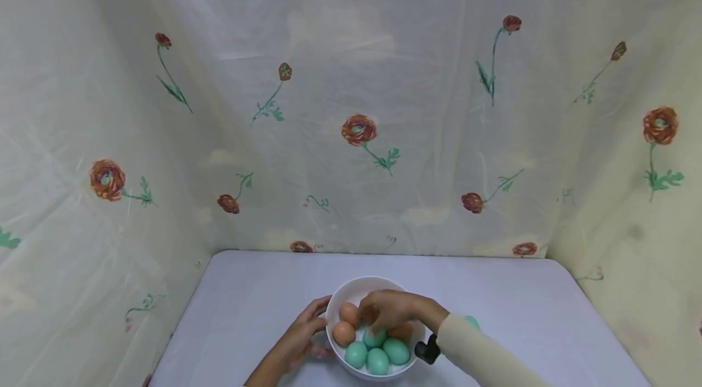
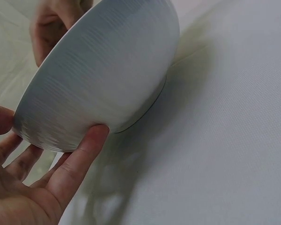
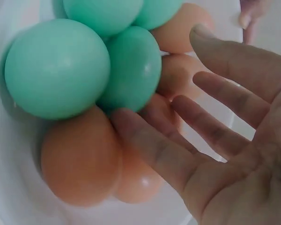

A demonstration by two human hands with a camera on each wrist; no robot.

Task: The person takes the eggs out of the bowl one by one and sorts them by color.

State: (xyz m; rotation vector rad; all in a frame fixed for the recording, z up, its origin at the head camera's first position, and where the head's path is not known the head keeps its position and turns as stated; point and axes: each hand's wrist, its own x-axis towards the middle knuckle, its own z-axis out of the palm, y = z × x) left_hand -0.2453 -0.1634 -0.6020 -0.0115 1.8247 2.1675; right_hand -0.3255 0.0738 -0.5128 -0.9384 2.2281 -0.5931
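A white bowl [image 1: 359, 291] on the table holds several brown eggs [image 1: 343, 333] and green eggs [image 1: 377, 361]. My left hand [image 1: 296, 341] holds the bowl at its left side. In the left wrist view its thumb is at the rim and its fingers spread against the ribbed outer wall. My right hand [image 1: 390, 308] reaches down into the bowl. The right wrist view shows its fingers loosely extended over the eggs, one fingertip right at a brown egg [image 3: 82, 157] and a green egg [image 3: 133, 70]. Nothing is gripped in its palm.
Another green egg [image 1: 471, 321] lies right of the bowl, partly hidden by the right sleeve [image 1: 482, 353]. A small black device [image 1: 428, 350] sits at the right wrist. The white table [image 1: 263, 289] is bounded by flowered cloth walls [image 1: 417, 192].
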